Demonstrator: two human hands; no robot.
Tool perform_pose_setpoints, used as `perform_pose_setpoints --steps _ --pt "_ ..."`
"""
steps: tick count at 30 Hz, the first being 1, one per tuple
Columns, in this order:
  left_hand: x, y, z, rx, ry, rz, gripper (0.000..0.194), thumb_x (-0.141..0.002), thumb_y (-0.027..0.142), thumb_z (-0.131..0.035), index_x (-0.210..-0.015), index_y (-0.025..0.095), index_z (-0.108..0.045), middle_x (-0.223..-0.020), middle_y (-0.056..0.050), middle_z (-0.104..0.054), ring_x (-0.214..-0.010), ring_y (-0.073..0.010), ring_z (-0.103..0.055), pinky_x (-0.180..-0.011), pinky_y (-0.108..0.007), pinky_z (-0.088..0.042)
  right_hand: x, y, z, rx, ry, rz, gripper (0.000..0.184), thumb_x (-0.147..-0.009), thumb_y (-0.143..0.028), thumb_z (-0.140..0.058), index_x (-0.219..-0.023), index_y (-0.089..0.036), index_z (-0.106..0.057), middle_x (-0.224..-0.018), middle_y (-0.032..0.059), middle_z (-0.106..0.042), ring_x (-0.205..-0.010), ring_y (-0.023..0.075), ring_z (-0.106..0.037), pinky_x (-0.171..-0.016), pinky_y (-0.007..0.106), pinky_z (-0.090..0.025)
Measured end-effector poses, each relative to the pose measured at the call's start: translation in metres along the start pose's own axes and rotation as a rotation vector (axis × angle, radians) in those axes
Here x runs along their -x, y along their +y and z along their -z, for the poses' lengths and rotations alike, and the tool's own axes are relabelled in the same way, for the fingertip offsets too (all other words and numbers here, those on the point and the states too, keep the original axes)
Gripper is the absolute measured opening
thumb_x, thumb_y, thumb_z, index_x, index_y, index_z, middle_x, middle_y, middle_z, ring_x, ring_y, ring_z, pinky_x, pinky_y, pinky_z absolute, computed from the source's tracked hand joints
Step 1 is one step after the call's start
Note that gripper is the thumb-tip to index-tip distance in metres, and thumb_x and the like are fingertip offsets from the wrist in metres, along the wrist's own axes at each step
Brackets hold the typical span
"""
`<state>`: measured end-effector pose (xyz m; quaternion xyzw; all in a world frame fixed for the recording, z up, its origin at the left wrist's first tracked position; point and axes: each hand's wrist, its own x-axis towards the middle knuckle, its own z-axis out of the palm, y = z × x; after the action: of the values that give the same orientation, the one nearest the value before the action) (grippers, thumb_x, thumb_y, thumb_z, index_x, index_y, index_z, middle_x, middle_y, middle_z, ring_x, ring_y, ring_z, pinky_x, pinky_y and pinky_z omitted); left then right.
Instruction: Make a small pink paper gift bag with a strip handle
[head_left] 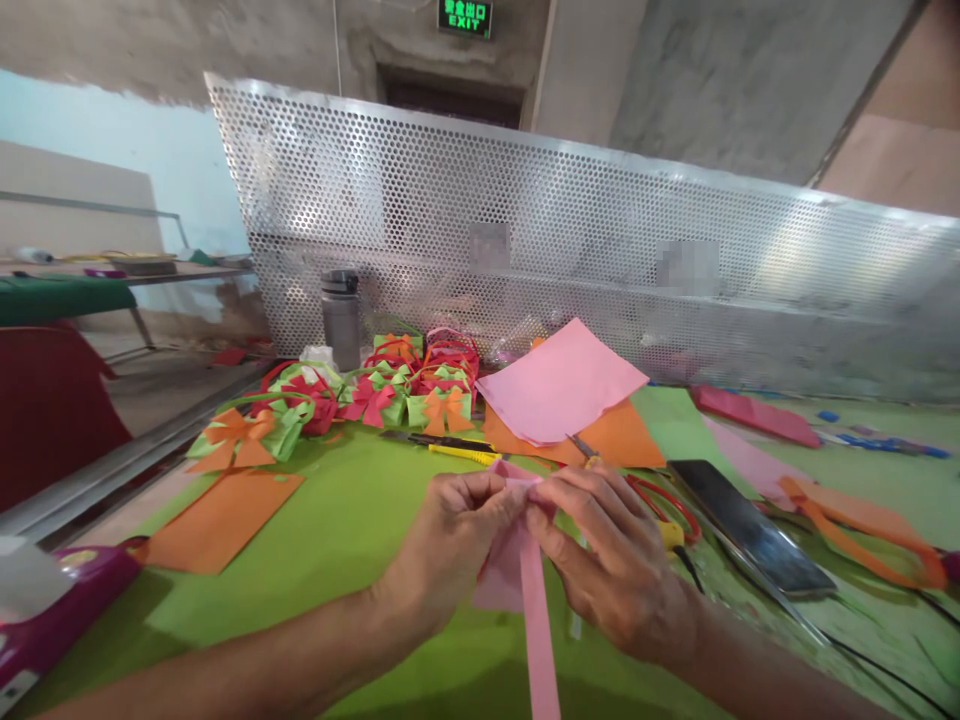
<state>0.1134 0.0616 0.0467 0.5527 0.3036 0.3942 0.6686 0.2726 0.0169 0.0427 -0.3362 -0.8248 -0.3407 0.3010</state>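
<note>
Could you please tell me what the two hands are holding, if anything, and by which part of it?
Pink paper: the left hand and right hand pinch it near its far end, from which a long strip runs toward the camera.

left hand [439, 540]: pinching pink paper [537, 625], lower center
right hand [619, 550]: fingers on pink paper too
black phone [750, 525]: lower right
exit sign [464, 17]: top center
</note>
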Motion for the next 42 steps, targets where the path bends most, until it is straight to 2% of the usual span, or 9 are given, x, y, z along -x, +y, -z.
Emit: perform_pose_setpoints --steps 6,9,12,15,17,21,29,35,42 --pt "-0.002 0.000 0.004 -0.118 0.002 -0.161 0.028 -0.076 0.036 -0.059 -0.063 0.011 -0.058 -0.057 0.000 -0.052 -0.050 -0.0077 -0.042 -0.047 -0.018 -0.034 -0.002 -0.003 0.001 -0.001 -0.001 -0.011 0.029 -0.077 -0.001 -0.046 -0.098 -0.010 -0.064 -0.101 0.0162 -0.062 -0.094 0.0289 -0.055 -0.081 0.049 -0.043" --pt "-0.003 -0.004 0.005 -0.186 0.007 -0.235 0.028 -0.079 0.034 -0.055 -0.063 0.011 -0.056 -0.055 0.001 -0.048 -0.048 -0.0066 -0.038 -0.045 -0.018 -0.031 0.000 -0.003 -0.001 -0.120 -0.012 -0.071 0.025 -0.080 -0.009 -0.049 -0.101 -0.011 -0.061 -0.107 0.0157 -0.058 -0.099 0.0286 -0.052 -0.084 0.048 -0.041" --pt "-0.001 -0.006 0.004 -0.248 0.012 -0.284 0.029 -0.081 0.033 -0.053 -0.062 0.012 -0.053 -0.053 0.002 -0.045 -0.047 -0.0064 -0.037 -0.044 -0.018 -0.030 -0.001 -0.003 -0.003 -0.342 0.015 -0.254 0.015 -0.082 -0.020 -0.054 -0.096 -0.015 -0.059 -0.103 0.0112 -0.056 -0.096 0.0234 -0.052 -0.082 0.041 -0.043" --pt "0.004 -0.006 0.001 -0.272 -0.022 -0.296 0.030 -0.082 0.034 -0.051 -0.061 0.012 -0.052 -0.053 0.002 -0.046 -0.046 -0.0066 -0.037 -0.043 -0.018 -0.030 -0.005 -0.003 -0.004 -0.460 0.075 -0.476 0.006 -0.081 -0.018 -0.057 -0.086 -0.017 -0.055 -0.089 0.0064 -0.056 -0.088 0.0185 -0.054 -0.077 0.034 -0.045" --pt "0.007 -0.006 0.000 -0.308 -0.029 -0.309 0.030 -0.083 0.034 -0.051 -0.063 0.012 -0.054 -0.054 0.001 -0.047 -0.046 -0.0067 -0.037 -0.042 -0.018 -0.030 -0.007 -0.003 -0.005 -0.500 0.064 -0.551 0.004 -0.081 -0.017 -0.057 -0.084 -0.017 -0.055 -0.086 0.0054 -0.056 -0.085 0.0174 -0.054 -0.074 0.033 -0.045" --pt "0.006 -0.011 0.002 -0.383 -0.041 -0.329 0.029 -0.084 0.034 -0.049 -0.068 0.011 -0.058 -0.057 0.000 -0.049 -0.049 -0.0077 -0.039 -0.044 -0.018 -0.032 -0.007 -0.002 -0.004 -0.520 0.034 -0.528 0.006 -0.081 -0.014 -0.056 -0.086 -0.017 -0.057 -0.086 0.0054 -0.056 -0.082 0.0162 -0.054 -0.071 0.031 -0.045" --pt "0.004 -0.012 0.004 -0.344 -0.102 -0.307 0.026 -0.083 0.034 -0.052 -0.071 0.012 -0.060 -0.063 -0.002 -0.054 -0.056 -0.0103 -0.046 -0.050 -0.020 -0.038 -0.006 0.000 -0.003 -0.444 0.074 -0.472 0.010 -0.081 -0.012 -0.054 -0.084 -0.020 -0.059 -0.083 0.0032 -0.058 -0.079 0.0156 -0.055 -0.070 0.031 -0.045" --pt "0.006 -0.010 0.005 -0.226 -0.118 -0.252 0.026 -0.083 0.035 -0.053 -0.075 0.012 -0.061 -0.067 -0.003 -0.055 -0.058 -0.0106 -0.046 -0.053 -0.021 -0.037 -0.009 -0.003 -0.002 -0.407 0.106 -0.547 0.007 -0.079 -0.015 -0.057 -0.082 -0.020 -0.052 -0.083 0.0042 -0.058 -0.084 0.0190 -0.056 -0.074 0.035 -0.044" --pt "0.006 -0.010 0.004 -0.211 -0.131 -0.241 0.026 -0.083 0.035 -0.053 -0.078 0.012 -0.063 -0.068 -0.003 -0.054 -0.059 -0.0102 -0.043 -0.052 -0.020 -0.034 -0.012 -0.005 0.000 -0.502 0.036 -0.656 0.009 -0.077 -0.014 -0.056 -0.082 -0.020 -0.050 -0.083 0.0031 -0.057 -0.083 0.0183 -0.055 -0.073 0.033 -0.043"
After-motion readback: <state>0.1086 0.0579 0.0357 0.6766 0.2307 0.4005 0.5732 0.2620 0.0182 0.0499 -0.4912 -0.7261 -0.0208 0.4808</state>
